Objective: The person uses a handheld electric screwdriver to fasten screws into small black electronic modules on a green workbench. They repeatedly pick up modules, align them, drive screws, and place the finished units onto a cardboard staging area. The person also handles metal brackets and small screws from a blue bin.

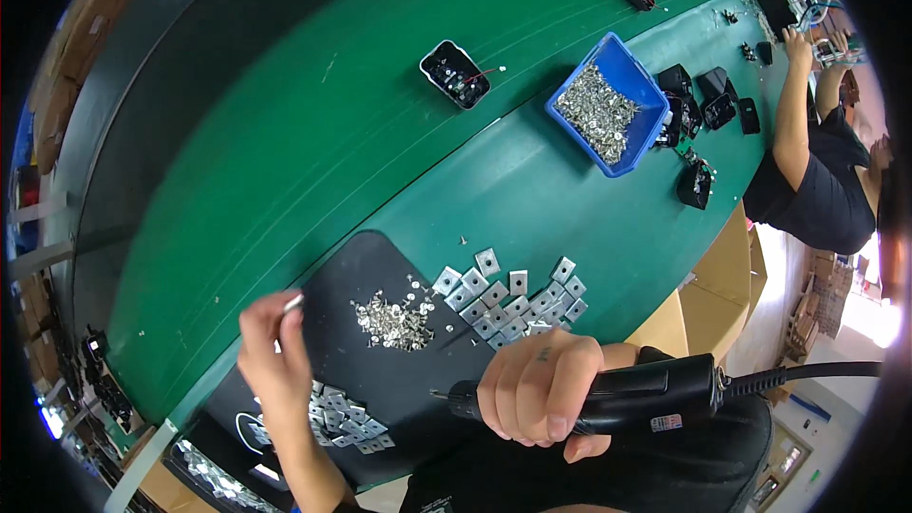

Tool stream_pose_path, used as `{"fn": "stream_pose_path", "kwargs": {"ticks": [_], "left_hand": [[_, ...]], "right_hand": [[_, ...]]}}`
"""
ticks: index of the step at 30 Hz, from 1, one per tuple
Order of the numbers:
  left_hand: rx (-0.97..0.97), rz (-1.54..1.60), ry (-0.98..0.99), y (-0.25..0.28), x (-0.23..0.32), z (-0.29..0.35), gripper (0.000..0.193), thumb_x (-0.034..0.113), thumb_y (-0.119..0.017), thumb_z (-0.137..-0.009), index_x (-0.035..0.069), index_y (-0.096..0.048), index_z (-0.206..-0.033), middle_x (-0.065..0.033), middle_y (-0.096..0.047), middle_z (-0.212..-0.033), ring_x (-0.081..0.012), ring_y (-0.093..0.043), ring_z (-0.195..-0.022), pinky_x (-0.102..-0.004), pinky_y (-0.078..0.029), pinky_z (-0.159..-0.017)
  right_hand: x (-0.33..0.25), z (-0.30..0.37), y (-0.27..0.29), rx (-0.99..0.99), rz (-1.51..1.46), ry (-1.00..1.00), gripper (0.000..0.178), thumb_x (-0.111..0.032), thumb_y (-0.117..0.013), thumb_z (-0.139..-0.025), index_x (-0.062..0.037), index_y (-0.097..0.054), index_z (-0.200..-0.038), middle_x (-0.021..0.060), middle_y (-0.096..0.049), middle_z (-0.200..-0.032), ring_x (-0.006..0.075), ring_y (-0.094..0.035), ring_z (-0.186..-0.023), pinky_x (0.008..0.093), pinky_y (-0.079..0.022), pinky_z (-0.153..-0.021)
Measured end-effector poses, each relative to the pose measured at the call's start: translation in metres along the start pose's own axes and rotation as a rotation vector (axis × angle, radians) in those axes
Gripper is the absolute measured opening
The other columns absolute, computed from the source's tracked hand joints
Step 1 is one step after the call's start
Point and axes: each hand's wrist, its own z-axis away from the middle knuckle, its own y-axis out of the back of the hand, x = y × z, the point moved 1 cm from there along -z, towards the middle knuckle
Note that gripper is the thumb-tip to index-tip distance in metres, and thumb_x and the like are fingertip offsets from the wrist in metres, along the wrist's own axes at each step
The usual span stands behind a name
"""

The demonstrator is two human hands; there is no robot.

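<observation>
Toward the lower right, a black electric screwdriver [655, 397] lies level across the right hand [541, 385], whose grip is wrapped firmly round its barrel. Its tip points left over the black mat [375, 261], with a gap of mat between it and the lower metal plates [347, 423]. At the mat's left edge, the left hand [274, 356] has its grip pinched, thumb and fingertip meeting on a silvery piece [294, 303] too small to identify. Between the hands sits a loose pile of screws [391, 325]; upper metal plates [494, 294] spill past the mat's right edge onto the green tabletop [456, 190]. A broad stretch of tabletop separates these from the blue bin [650, 125] of screws, which reaches the long seam with the green belt [285, 161]. Farther off, a black housing [454, 74] rests on that belt; a co-worker [807, 185] occupies the far right.
</observation>
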Motion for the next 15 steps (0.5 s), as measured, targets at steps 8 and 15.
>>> {"fn": "stream_pose_path", "kwargs": {"ticks": [8, 15], "left_hand": [[-0.164, 0.129, -0.239, -0.099, 0.078, -0.103, 0.016, 0.004, -0.065, -0.086, -0.002, -0.057, -0.098, -0.0136, -0.07, -0.086, -0.0198, -0.071, -0.081, -0.0294, -0.056, -0.072], [-0.113, -0.028, -0.427, -0.138, 0.11, -0.141, 0.013, 0.007, -0.071, -0.08, 0.0, -0.066, -0.089, -0.0137, -0.068, -0.102, -0.0231, -0.066, -0.093, -0.0331, -0.05, -0.083]], "right_hand": [[-0.005, 0.0, 0.006, 0.019, -0.02, 0.006, 0.022, -0.009, -0.068, -0.082, -0.0018, -0.054, -0.097, 0.0069, -0.057, -0.069, 0.0199, -0.054, -0.056, 0.0325, -0.046, -0.053], [-0.012, -0.001, 0.007, 0.054, -0.038, 0.027, 0.024, -0.007, -0.067, -0.081, -0.0004, -0.055, -0.1, 0.0029, -0.055, -0.068, 0.0203, -0.054, -0.057, 0.0316, -0.045, -0.053]]}}
